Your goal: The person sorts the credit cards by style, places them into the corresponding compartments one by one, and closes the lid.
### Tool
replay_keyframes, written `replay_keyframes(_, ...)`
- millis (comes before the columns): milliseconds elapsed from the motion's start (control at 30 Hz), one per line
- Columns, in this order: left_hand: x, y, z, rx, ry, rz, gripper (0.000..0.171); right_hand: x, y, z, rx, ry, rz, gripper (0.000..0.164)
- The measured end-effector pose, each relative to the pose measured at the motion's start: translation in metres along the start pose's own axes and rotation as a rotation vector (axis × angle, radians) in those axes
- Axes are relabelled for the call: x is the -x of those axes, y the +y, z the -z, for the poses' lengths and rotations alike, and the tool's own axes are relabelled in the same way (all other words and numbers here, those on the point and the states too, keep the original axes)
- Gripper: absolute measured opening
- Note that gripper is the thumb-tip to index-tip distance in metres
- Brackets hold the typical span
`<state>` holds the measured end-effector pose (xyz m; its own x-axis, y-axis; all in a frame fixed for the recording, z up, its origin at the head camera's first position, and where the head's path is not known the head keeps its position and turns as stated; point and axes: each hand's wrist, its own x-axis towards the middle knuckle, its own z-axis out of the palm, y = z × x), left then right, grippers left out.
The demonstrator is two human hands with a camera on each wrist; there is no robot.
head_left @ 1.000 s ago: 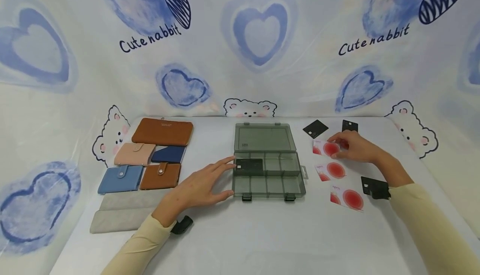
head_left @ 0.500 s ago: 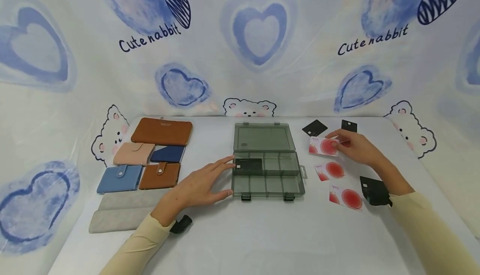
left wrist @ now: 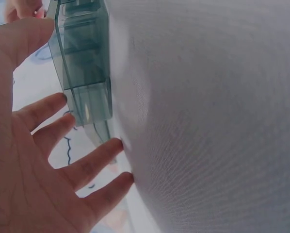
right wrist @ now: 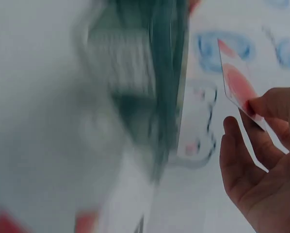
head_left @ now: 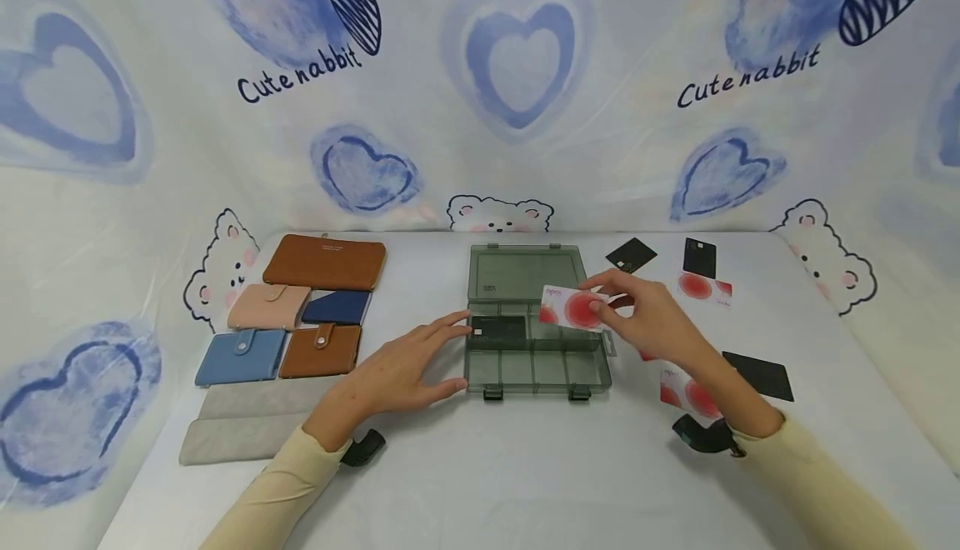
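Observation:
My right hand (head_left: 660,321) pinches a white and red card (head_left: 572,308) between thumb and fingers, over the right part of a green see-through divided box (head_left: 525,275). In the right wrist view the thumb presses on the face of the card (right wrist: 237,82). The box lies with its lid folded back, and a black card (head_left: 501,331) lies across its upper left compartments. My left hand (head_left: 397,371) has its fingers spread, with fingertips right at the box's left side. In the left wrist view the thumb reaches the rim of the box (left wrist: 84,63).
Right of the box lie black cards (head_left: 632,255) and red and white cards (head_left: 705,286), one mostly hidden by my right hand. On the left are a long brown wallet (head_left: 326,262), smaller pink, blue and brown wallets, a navy card holder (head_left: 337,308) and grey folded cases (head_left: 247,437).
My right hand has picked up the white and red card and carried it left from the right side to over the box. Another red and white card shows there. The left hand stays put.

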<state>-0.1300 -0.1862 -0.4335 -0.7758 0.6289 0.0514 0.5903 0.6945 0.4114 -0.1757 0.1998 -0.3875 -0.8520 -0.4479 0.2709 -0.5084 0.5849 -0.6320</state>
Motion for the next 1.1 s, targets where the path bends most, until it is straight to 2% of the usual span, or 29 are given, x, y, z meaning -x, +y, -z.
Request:
replay_keyframes(200, -0.001, 0.000, 0.000, 0.002, -0.001, 0.004, 0.072, 0.002, -0.036, -0.033, -0.089, -0.067, 0.009, 0.029)
replay_keyframes(367, -0.001, 0.000, 0.001, 0.006, 0.013, -0.009, 0.072, 0.002, -0.049, -0.057, -0.026, -0.088, 0.015, 0.030)
replay_keyframes(600, -0.001, 0.000, 0.002, 0.010, 0.008, -0.003, 0.073, 0.003, -0.052, -0.084, 0.080, -0.117, 0.072, 0.028)
replay_keyframes(867, -0.001, 0.000, 0.003, 0.002, 0.011, -0.016, 0.072, 0.006, -0.055, -0.092, 0.135, -0.134, 0.106, 0.025)
replay_keyframes(1100, -0.001, 0.001, 0.003, 0.011, 0.013, -0.010, 0.074, 0.009, -0.054, -0.093, 0.258, -0.131, 0.158, 0.021)
